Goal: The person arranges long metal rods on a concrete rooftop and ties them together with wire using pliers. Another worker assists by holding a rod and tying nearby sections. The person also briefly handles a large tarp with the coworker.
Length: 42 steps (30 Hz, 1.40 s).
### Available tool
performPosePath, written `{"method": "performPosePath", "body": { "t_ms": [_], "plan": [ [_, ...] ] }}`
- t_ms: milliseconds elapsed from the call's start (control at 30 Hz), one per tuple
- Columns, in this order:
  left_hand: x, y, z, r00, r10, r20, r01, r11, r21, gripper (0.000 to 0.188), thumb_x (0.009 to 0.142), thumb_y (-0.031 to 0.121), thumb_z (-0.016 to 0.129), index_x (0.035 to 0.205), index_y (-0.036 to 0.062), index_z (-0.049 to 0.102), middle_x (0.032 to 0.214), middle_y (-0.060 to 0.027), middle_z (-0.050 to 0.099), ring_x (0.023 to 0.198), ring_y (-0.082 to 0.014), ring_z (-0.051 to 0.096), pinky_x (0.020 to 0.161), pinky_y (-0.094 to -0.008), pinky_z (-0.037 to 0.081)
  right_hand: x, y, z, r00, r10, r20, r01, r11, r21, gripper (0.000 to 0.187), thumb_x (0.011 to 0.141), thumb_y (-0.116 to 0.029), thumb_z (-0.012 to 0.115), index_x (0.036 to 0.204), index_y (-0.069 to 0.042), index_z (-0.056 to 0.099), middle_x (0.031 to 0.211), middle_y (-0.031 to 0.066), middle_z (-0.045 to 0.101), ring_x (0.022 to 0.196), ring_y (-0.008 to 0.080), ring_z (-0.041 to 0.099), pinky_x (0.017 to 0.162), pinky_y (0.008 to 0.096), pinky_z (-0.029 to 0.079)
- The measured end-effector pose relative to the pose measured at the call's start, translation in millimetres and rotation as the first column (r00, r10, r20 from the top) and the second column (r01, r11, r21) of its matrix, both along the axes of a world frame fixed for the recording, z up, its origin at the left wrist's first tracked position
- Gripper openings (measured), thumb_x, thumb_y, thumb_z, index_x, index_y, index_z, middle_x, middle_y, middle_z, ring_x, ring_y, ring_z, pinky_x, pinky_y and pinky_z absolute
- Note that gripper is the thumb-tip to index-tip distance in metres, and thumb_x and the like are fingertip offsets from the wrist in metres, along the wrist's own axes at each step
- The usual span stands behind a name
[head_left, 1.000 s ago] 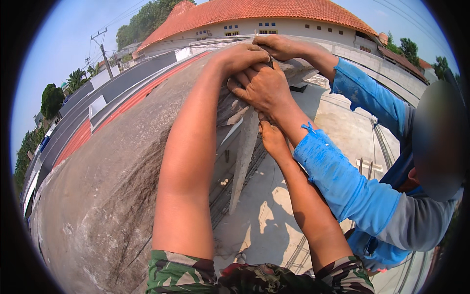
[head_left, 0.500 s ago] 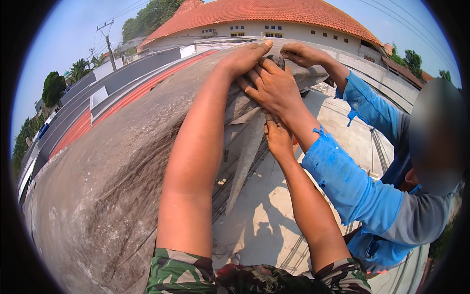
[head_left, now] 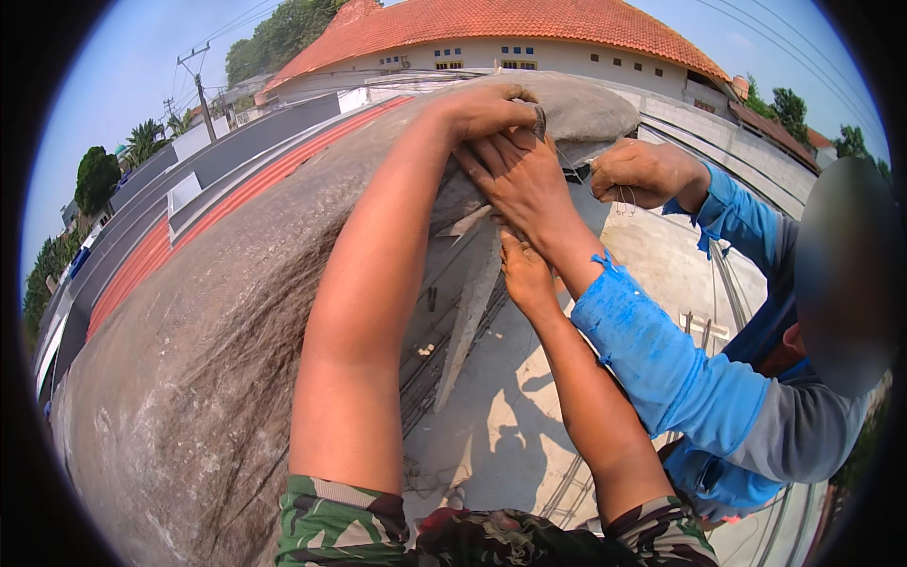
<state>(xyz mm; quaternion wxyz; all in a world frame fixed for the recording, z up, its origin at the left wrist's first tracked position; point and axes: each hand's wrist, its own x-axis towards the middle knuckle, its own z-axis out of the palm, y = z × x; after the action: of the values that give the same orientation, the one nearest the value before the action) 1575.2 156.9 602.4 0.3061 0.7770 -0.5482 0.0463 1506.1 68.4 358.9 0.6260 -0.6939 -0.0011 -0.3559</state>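
A big grey-brown tarpaulin-like sheet (head_left: 236,350) curves over the left side and ends in a rounded lip at the far right. My left hand (head_left: 487,109) reaches over that lip, its fingers curled round a small dark bunched piece (head_left: 539,123). Just below, a co-worker's left hand (head_left: 520,180) is pressed on the sheet beneath my fingers. My right hand (head_left: 527,271) is underneath, fingers bent upward and closed at the lower edge; what they grip is hidden. To the right, the co-worker's closed right hand (head_left: 638,175) pulls a thin wire (head_left: 624,200).
The co-worker's torn blue sleeve (head_left: 671,350) crosses close to my right forearm. A pale pointed strip (head_left: 468,331) hangs beneath the sheet. Rods (head_left: 723,283) stand over the pale concrete floor (head_left: 557,406) far below. Red roofing (head_left: 151,260) lies left, a tiled-roof building (head_left: 529,33) beyond.
The co-worker's right hand has drawn back from the lip toward the right and down, with wire now showing. My left fingers have curled down over the dark piece. My right hand has barely shifted.
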Motion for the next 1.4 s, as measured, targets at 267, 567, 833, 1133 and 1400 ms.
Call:
{"method": "performPosePath", "body": {
  "t_ms": [267,567,833,1133,1400],
  "plan": [
    [-26,11,10,0.908,-0.089,-0.410,0.088,0.996,-0.021,0.041,0.082,0.030,0.061,0.119,0.0114,0.058,0.104,-0.0111,0.065,0.083,-0.0187,0.065,0.068,-0.0353,0.055,-39,10,33,0.992,0.118,-0.053,-0.105,0.973,0.206,0.023,0.098,-0.030,0.047,0.086,-0.010,0.050,0.058,-0.0055,0.032,0.044,0.0055,0.029,0.039,0.0222,0.021],
    [9,30,6,0.777,-0.295,-0.557,-0.002,0.882,-0.470,0.022,0.089,0.017,0.052,0.105,0.0025,0.057,0.099,-0.0085,0.061,0.085,-0.0175,0.060,0.069,-0.0322,0.049,-45,14,43,0.955,0.295,-0.044,-0.262,0.901,0.345,0.022,0.099,-0.029,0.043,0.106,-0.010,0.052,0.057,-0.0064,0.033,0.044,0.0045,0.029,0.039,0.0200,0.020],
    [-5,44,16,0.842,0.002,-0.539,-0.360,0.747,-0.559,0.025,0.086,0.021,0.052,0.101,0.0015,0.058,0.083,-0.0086,0.060,0.076,-0.0175,0.057,0.068,-0.0332,0.048,-55,21,51,0.965,0.246,-0.091,-0.213,0.936,0.279,0.024,0.099,-0.030,0.044,0.108,-0.009,0.053,0.058,-0.0069,0.032,0.045,0.0048,0.029,0.041,0.0207,0.022],
    [-30,20,0,0.994,0.102,-0.029,-0.105,0.917,-0.385,0.039,0.086,0.031,0.058,0.116,0.0064,0.062,0.099,-0.0161,0.066,0.087,-0.0241,0.064,0.079,-0.0354,0.050,-44,21,43,0.981,0.177,-0.080,-0.158,0.967,0.200,0.033,0.097,-0.037,0.049,0.076,-0.011,0.049,0.057,-0.0054,0.038,0.046,0.0059,0.034,0.041,0.0219,0.025],
    [-39,14,10,0.891,-0.247,-0.382,0.112,0.933,-0.342,0.041,0.086,0.023,0.041,0.121,0.0090,0.057,0.111,-0.0105,0.060,0.092,-0.0179,0.058,0.082,-0.0330,0.047,-47,20,41,0.996,-0.026,-0.082,0.024,0.999,-0.031,0.029,0.096,-0.027,0.050,0.085,-0.002,0.059,0.062,-0.0038,0.044,0.058,0.0066,0.038,0.053,0.0254,0.034]
  ]
}}
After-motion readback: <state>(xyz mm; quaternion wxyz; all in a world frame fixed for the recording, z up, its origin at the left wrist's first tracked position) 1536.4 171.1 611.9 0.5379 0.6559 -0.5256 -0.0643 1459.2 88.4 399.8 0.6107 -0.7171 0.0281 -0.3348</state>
